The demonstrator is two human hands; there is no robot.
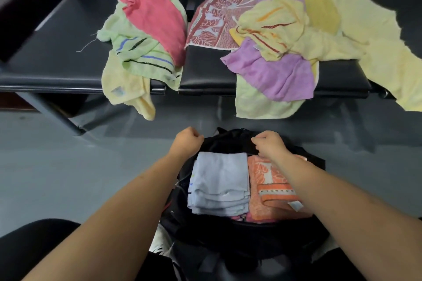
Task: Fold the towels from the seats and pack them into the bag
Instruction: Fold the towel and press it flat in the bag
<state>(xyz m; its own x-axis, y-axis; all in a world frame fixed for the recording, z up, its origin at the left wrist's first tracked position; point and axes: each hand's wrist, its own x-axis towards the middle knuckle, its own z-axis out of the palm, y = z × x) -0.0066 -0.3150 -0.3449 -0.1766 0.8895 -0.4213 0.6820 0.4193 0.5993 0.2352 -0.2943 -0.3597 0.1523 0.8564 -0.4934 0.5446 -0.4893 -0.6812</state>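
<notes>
A black bag [228, 141] sits open on the floor in front of me. Inside lie a folded pale blue towel [220, 183] on the left and a folded orange patterned towel [267, 191] on the right. My left hand [188, 141] and my right hand [270, 145] each pinch the bag's far rim. On the black seats [57, 52] beyond lie unfolded towels: a pink one [155, 11] over pale green striped ones [141, 55], a red patterned one [214, 23], purple ones [274, 73] and several yellow ones [331, 29].
The seats stand on a metal frame with a slanted leg [52, 112] at the left. Grey floor [68, 166] lies between the seats and the bag. Some towels hang over the seats' front edge. My dark-clad knee [34, 235] shows at the bottom left.
</notes>
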